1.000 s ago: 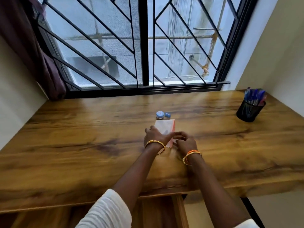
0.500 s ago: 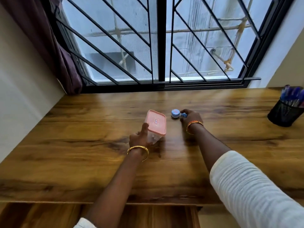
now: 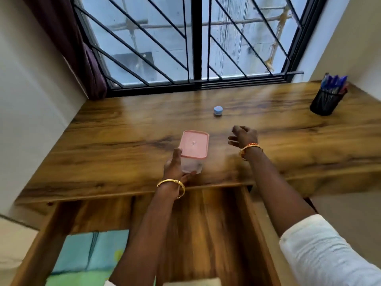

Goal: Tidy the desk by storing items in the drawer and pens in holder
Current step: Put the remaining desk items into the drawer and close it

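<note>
Desk (image 3: pixel 288 141): wood-grain top, runs wall to wall under the barred window (image 3: pixel 193 38). Drawer (image 3: pixel 206 234): pulled out below the front edge, far more of it in view than half a second ago, when only a sliver showed. Blue-green folded items (image 3: pixel 90 252) lie in its left part; what they are is unclear, and the near end is cut off by the frame edge.

Pen holder (image 3: pixel 325 102): black mesh cup, far right of desk, blue pens (image 3: pixel 334 83) standing in it. It sat at the right frame edge before; now fully in view.

Container (image 3: pixel 192 150): clear box, pink lid on, near the front edge of the desk, just above the open drawer. Nearer the edge than in the earlier frame. Whether its base touches the desk I cannot tell; lower half is blurred.

Left hand (image 3: pixel 175 172): grips the container from its left side, thumb up by the lid rim, fingers under the near bottom corner.

Right hand (image 3: pixel 244 137): earlier at the small jars, now drawn back toward the person, over the desk beside the container, not touching it. Fingers curled; motion blur hides whether they hold anything.

Small blue-lidded jar (image 3: pixel 218 110): alone mid-desk. The second small blue item seen beside it earlier is not visible.
</note>
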